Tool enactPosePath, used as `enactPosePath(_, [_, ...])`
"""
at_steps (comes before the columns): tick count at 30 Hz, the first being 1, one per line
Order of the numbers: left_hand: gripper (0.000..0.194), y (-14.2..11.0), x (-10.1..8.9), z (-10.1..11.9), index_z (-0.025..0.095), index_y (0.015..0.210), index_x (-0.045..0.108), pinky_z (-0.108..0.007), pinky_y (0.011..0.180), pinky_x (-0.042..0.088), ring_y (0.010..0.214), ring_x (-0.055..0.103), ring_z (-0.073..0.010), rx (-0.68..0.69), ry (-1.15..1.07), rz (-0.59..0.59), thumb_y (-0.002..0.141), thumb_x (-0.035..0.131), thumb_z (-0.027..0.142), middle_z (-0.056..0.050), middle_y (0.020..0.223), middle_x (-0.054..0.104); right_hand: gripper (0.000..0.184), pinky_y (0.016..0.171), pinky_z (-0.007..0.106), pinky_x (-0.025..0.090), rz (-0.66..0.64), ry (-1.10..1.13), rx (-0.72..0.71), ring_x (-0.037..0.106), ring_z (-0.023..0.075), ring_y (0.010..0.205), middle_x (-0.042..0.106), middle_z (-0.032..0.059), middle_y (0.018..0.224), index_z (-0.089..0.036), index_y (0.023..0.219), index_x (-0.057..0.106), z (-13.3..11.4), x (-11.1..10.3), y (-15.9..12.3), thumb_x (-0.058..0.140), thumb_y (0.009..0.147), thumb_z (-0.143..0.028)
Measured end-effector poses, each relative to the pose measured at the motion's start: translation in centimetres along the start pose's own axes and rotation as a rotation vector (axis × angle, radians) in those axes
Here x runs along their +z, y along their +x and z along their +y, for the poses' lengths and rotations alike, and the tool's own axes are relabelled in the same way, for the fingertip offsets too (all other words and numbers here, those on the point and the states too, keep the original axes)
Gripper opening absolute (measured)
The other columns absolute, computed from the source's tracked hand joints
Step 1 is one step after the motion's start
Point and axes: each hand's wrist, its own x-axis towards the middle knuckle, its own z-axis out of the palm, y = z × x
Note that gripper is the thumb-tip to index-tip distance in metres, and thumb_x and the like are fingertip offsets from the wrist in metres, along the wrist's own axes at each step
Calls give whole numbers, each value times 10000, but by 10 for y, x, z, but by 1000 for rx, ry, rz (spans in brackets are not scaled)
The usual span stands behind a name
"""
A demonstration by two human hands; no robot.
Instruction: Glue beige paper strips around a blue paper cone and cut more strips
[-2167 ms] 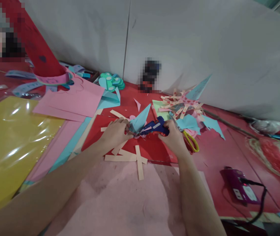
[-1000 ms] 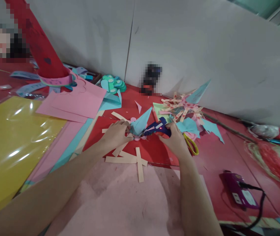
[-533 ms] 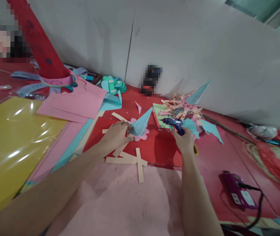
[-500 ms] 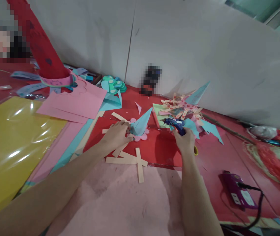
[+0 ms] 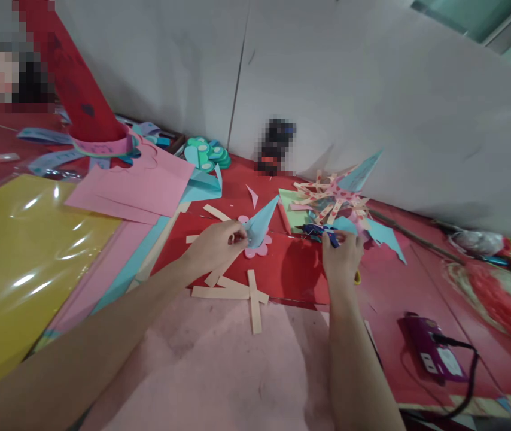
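A light-blue paper cone [image 5: 261, 226] leans to the right on a pink flower-shaped paper [image 5: 262, 248], over a red sheet [image 5: 295, 269]. At the cone's lower left edge my left hand [image 5: 222, 242] is closed, thumb and fingertips pinched against the paper. A dark blue glue gun [image 5: 316, 230] lies low near the table, its nozzle pointing left. My right hand [image 5: 344, 254] has its fingers around the handle end, partly hiding it. Cream paper strips [image 5: 226, 291] lie crossed below my left hand, with one strip [image 5: 255, 311] on top.
Behind the glue gun stands a finished-looking cone [image 5: 362, 170] with patterned strips. Pink sheets [image 5: 134, 185] and a yellow plastic-wrapped pack [image 5: 31, 251] cover the left. A tall red paper tube [image 5: 87, 96] rises there. At right lies a purple box [image 5: 435, 347] with a black cable.
My right hand has lowered the glue gun and turned it flatter, its fingers shifting on the handle. My left fingers have moved slightly right and drawn into a pinch at the cone's edge.
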Motion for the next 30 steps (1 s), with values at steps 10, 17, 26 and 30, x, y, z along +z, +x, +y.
enactPosePath(10, [162, -12, -1, 19, 221, 836, 552, -223, 472, 259, 609, 487, -121, 1, 160, -435, 721, 537, 334, 17, 710, 564, 191, 645, 280, 418, -315, 370, -58, 503, 143, 632, 551, 46, 720, -145, 718, 628, -22, 6, -14, 557, 723, -321])
enactPosePath(17, [76, -9, 1, 12, 202, 720, 492, -222, 515, 285, 657, 481, -118, 76, 119, -450, 702, 525, 268, 18, 759, 562, 203, 649, 268, 422, -445, 488, -78, 530, 142, 649, 607, 51, 740, -145, 747, 639, -29, 5, -19, 573, 727, -336])
enactPosePath(26, [117, -6, 2, 7, 215, 766, 500, -219, 500, 329, 580, 481, -101, -3, -140, -376, 749, 527, 327, 26, 716, 538, 312, 384, 178, 276, -1249, 629, -30, 373, 47, 413, 474, -41, 529, -164, 832, 673, -42, -15, -28, 616, 715, -447])
enactPosePath(30, [129, -2, 3, 5, 200, 743, 519, -228, 592, 387, 680, 512, -112, 24, -256, -226, 715, 587, 306, 18, 751, 552, 252, 368, 167, 289, -1413, 700, -30, 382, 33, 356, 450, -63, 478, -164, 793, 652, -43, -18, -30, 625, 725, -405])
